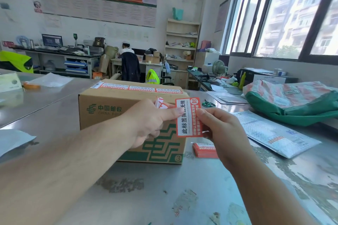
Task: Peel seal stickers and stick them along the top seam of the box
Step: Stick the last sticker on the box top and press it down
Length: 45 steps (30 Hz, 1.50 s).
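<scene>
Orange-red and white, the seal sticker (188,117) is held up on end between the two hands, in the air in front of the near top edge of the box (109,104). Its white panel reads "此标签撕毁无效" in bold black, and a white circle at the top corner carries the character "封"; the smaller white lines on the red band are too fine to read. The left hand (146,122) pinches the sticker's left edge with its thumb, fingers curled, and a crumpled white-and-red paper scrap (161,103) pokes up between those fingers. The right hand (225,129) pinches the sticker's right edge between thumb and fingertips. The brown cardboard box stands on the steel counter (164,188) just behind the hands, printed in green with the postal logo, "中国邮政" and "CHINA POST", and a circled "3" at its lower right corner. Three matching stickers (140,88) lie end to end in a row across its top. A small stack of stickers (204,150) rests on the counter just right of the box, below the right hand. Farther right lie green-handled scissors (208,103), a grey padded mailer (270,133) and a green-and-orange sack (292,104).
</scene>
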### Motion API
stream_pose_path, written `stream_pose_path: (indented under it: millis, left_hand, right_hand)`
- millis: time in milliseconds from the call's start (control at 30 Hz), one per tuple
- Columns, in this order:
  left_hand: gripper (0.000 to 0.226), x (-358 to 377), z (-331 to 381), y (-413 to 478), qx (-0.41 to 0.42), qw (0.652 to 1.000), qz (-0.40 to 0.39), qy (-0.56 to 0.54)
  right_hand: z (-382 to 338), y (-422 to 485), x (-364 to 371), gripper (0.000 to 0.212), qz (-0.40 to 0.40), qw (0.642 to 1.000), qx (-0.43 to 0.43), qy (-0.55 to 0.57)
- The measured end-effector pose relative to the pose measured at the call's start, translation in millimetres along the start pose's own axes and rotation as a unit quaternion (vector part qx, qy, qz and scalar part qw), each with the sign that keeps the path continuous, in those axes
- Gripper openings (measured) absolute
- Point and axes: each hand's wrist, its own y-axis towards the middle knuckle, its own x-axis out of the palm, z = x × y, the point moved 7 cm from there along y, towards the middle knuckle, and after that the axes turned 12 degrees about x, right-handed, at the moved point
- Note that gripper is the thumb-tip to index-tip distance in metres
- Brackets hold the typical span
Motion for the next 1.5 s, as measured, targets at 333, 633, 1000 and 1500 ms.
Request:
stream_pose_path:
  millis: [333,633,1000,1500]
  left_hand:
    - [0.025,-19.1,40.9,53.8,0.029,0.996,0.028,0.077]
    - [0.024,-31.9,42.1,110.9,0.023,0.992,0.038,0.121]
    - [0.025,-32.9,31.7,168.6,0.008,0.984,0.050,0.173]
    - [0.021,-23.0,18.5,195.0,-0.027,0.964,0.050,0.258]
  right_hand:
    - [-36.2,38.8,6.2,0.024,-0.026,0.999,0.033,0.022]
    - [-54.4,94.1,6.3,0.018,0.003,0.998,0.068,-0.015]
    - [-41.9,156.8,0.1,0.015,0.028,0.990,0.125,-0.063]
    - [-16.2,182.2,8.8,0.015,0.000,0.984,0.173,-0.052]
